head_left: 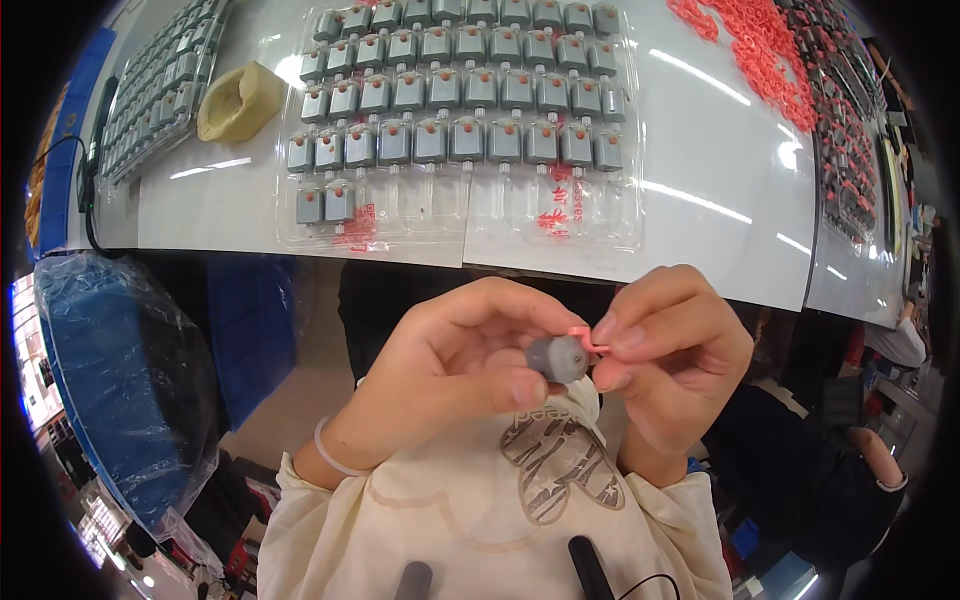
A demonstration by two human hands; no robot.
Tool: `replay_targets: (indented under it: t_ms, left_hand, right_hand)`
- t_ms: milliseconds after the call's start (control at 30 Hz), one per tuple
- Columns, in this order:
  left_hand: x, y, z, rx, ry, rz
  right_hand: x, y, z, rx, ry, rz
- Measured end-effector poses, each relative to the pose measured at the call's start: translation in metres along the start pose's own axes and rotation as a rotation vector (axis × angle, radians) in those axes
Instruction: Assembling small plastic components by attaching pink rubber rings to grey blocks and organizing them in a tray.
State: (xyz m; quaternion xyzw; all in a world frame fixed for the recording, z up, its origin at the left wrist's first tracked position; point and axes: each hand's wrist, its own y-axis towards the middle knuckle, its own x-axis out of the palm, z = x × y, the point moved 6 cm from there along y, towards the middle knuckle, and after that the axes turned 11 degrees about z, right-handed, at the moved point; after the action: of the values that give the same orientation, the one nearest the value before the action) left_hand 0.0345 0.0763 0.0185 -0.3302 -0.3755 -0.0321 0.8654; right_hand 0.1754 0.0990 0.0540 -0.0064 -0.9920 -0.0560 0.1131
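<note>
held motor: small grey motor (pixel 557 358) pinched in front of the chest, below the table edge
left hand: left hand (pixel 455 365) closed around the motor body, thumb (pixel 528 388) pressed on its side
right hand: right hand (pixel 672 340) with fingertips (pixel 622 333) nipped on a small pink clip (pixel 582 337) touching the motor's end (not visibly seated yet)
progress: clear tray (pixel 455 125) holds three full rows plus two motors in the front row, so most front pockets lie empty
counts: roughly ten motors per full row; one in hand
further out: second tray (pixel 160 85) at left, yellow sponge (pixel 238 100), pile of pink clips (pixel 760 50) on the white table (pixel 720 200)
</note>
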Motion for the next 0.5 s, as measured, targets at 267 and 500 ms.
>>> replay_targets:
  t_ms: [267,500]
  left_hand:
    - [-0.007,0.007,0.001,0.503,0.214,-0.139]
    - [-0.006,0.009,0.001,0.664,0.165,-0.11]
  right_hand:
    - [0.014,-0.004,0.003,-0.11,-0.031,-0.056]
    - [0.015,-0.009,-0.008,-0.529,-0.506,0.062]
